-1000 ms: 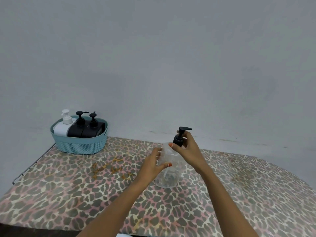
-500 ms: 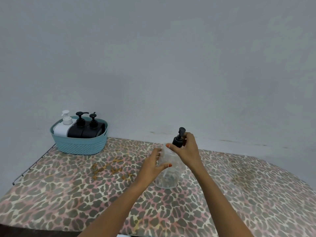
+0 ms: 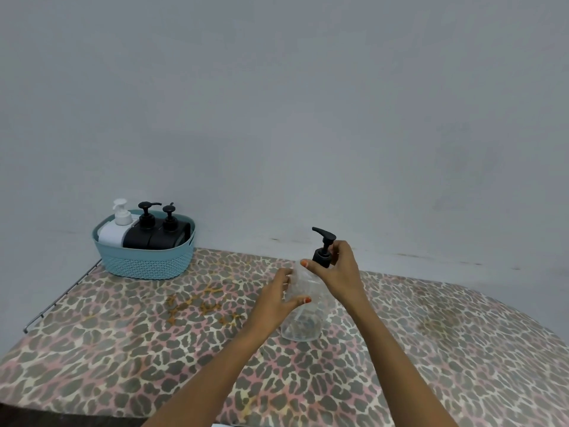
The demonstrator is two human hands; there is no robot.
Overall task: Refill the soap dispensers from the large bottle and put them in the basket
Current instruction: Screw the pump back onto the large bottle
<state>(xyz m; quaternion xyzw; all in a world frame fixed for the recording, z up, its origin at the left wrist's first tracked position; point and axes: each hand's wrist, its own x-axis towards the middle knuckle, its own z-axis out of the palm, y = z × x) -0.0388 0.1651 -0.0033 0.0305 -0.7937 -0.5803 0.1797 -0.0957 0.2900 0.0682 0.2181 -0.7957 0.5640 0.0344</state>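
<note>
A clear plastic bottle (image 3: 300,325) stands upright on the table, near its middle. My left hand (image 3: 274,300) wraps around the bottle's body. My right hand (image 3: 338,272) grips the collar of its black pump head (image 3: 323,246), whose spout points left. At the back left sits a teal woven basket (image 3: 144,261). Inside it stand a white dispenser (image 3: 115,229) and two black dispensers (image 3: 155,234), all upright with their pumps on.
A leopard-print cloth (image 3: 431,365) covers the table, with brownish stains (image 3: 200,306) left of the bottle. A thin metal rail (image 3: 58,303) runs along the table's left edge. A plain grey wall rises right behind the table.
My right hand has turned the pump head on the clear bottle: its spout pointed right, then away, and now points left. My left hand has kept its hold on the bottle.
</note>
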